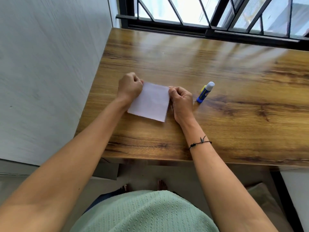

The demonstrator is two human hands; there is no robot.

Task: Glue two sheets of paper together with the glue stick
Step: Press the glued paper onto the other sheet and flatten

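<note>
A small square of white paper [149,102] lies near the left end of the wooden table [217,124]. My left hand [129,87] pinches its far left corner. My right hand [181,101] pinches its far right corner. Whether one sheet or two lie stacked there I cannot tell. A blue and yellow glue stick [205,92] with a white cap stands upright on the table, a short way right of my right hand and apart from it.
A grey wall [50,72] runs along the table's left edge. A barred window [217,15] sits behind the far edge. The table's near edge [184,160] is by my body. A black cord bracelet [200,143] is on my right wrist.
</note>
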